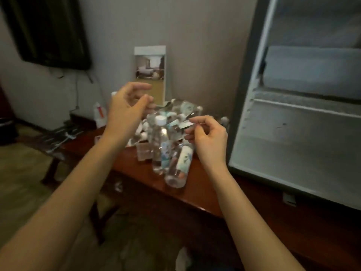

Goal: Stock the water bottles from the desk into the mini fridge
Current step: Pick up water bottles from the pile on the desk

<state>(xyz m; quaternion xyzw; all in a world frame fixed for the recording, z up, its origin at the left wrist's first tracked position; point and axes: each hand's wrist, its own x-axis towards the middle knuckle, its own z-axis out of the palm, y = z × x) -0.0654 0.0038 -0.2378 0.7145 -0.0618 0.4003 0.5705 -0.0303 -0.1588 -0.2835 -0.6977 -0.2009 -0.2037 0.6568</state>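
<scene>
- Centrally, water bottles (160,145) lie heaped on the table (129,165), beside the open mini fridge (293,143) at right.
- Left hand (125,112) hovers above the heap, fingers loosely curled, empty.
- Right hand (209,139) curls at the heap's edge; the blur hides any grip.

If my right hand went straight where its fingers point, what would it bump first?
Your right hand would probably meet the bottle pile first, though depth is unclear.
</scene>
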